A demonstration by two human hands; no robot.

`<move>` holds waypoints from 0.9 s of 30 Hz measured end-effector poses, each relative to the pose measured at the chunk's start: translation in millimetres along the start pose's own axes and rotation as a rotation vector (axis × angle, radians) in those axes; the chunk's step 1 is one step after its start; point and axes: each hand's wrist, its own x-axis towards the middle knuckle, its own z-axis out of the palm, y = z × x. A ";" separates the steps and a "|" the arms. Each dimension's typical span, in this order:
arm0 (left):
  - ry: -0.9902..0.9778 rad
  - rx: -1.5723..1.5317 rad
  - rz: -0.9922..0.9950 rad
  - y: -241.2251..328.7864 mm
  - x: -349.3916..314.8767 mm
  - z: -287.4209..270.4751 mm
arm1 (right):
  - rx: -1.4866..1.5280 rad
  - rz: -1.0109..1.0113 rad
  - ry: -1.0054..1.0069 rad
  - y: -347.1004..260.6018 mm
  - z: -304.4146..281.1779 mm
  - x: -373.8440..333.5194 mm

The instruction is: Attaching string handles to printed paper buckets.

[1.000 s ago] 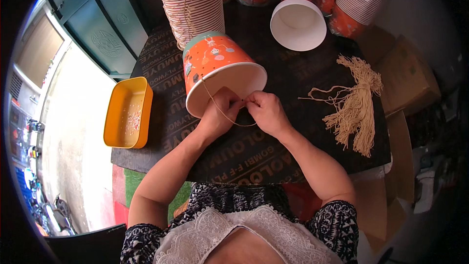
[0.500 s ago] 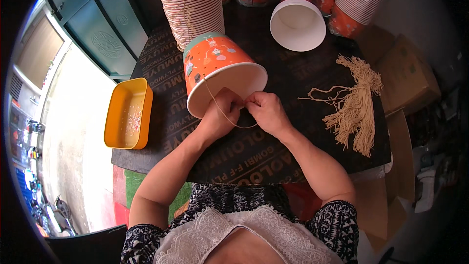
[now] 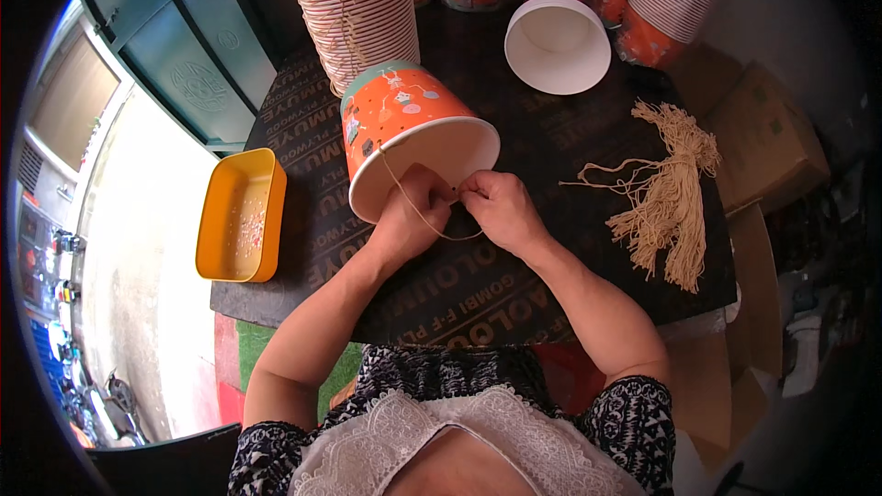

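Note:
An orange paper bucket (image 3: 404,103) with a white rim and a green base edge lies tilted on the table, its mouth facing me. From a point on the rim's left side, a thin beige cord (image 3: 419,209) loops over my left wrist toward my right fingers. My left hand (image 3: 411,217) reaches into the mouth, its fingers closed at the rim's near right edge. Close beside it, my right hand (image 3: 502,209) pinches the cord's end at the same edge. Fingers partly hide the exact contact, and a small dark spot shows between the two hands.
Behind the bucket rises a tall stack of similar buckets (image 3: 358,23). A single bucket (image 3: 558,46) lies farther right, with wrapped stacks (image 3: 657,14) behind it. A bundle of beige cords (image 3: 675,188) rests at right, a yellow tray (image 3: 220,211) with small bits at left. Cardboard boxes (image 3: 767,142) stand beyond the table (image 3: 560,142).
The hands and bucket hold nearly the same pose; the whole view has shifted slightly. My fingertips have moved a little apart, showing the small dark spot between them.

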 end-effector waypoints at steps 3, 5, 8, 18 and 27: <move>-0.039 0.010 -0.021 5.1 0.9 -1.8 | 0.002 0.001 0.004 0.8 -0.5 -0.3; -0.003 0.019 0.044 3.9 0.1 -1.3 | 0.004 -0.004 0.006 0.8 0.2 -0.3; 0.005 0.017 0.060 5.7 0.4 -1.5 | -0.002 -0.003 0.012 0.0 0.2 -0.2; -0.048 0.059 0.058 -6.3 -0.4 4.2 | -0.007 -0.012 0.053 2.8 4.4 -0.8; -0.018 0.059 0.031 -4.0 0.9 1.0 | -0.106 -0.141 0.073 -7.7 -4.8 -8.8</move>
